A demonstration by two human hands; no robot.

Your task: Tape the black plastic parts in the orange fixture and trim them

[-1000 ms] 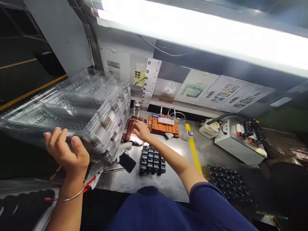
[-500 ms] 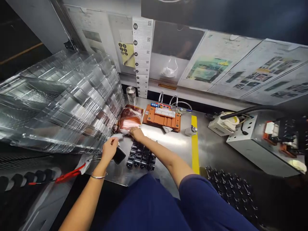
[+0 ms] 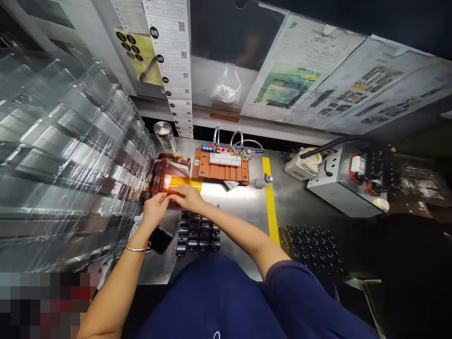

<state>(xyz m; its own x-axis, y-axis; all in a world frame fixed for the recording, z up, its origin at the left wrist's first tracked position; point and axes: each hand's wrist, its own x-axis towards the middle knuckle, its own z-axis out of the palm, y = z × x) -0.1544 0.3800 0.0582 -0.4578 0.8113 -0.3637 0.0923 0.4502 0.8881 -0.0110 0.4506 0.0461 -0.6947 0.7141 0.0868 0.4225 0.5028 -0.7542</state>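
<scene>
An amber translucent sheet (image 3: 185, 182) is raised at its near edge over the stack of reddish-brown film (image 3: 169, 167). My left hand (image 3: 155, 209) pinches the sheet's near left edge. Close beside it, my right hand (image 3: 187, 197) has its fingers closed on the same edge. Just below my right forearm and hand lie rows of black parts (image 3: 198, 231). A dark phone (image 3: 160, 240) rests by my left wrist. Behind and to the right of the film sits an orange fixture (image 3: 222, 174) with a white perforated strip on it.
Tall stacks of clear plastic trays (image 3: 81, 155) stand at the left. A lidded glass jar (image 3: 165, 137) is at the back. Right of the yellow tape (image 3: 271, 207) are more black parts (image 3: 314, 249) and a grey metal box (image 3: 339, 183). A small metal-topped bottle (image 3: 264, 180) stands by the tape.
Both hands have come together at the film, and an amber sheet now shows raised between them. The white scrap near my left hand is no longer in its fingers. The view has shifted right.
</scene>
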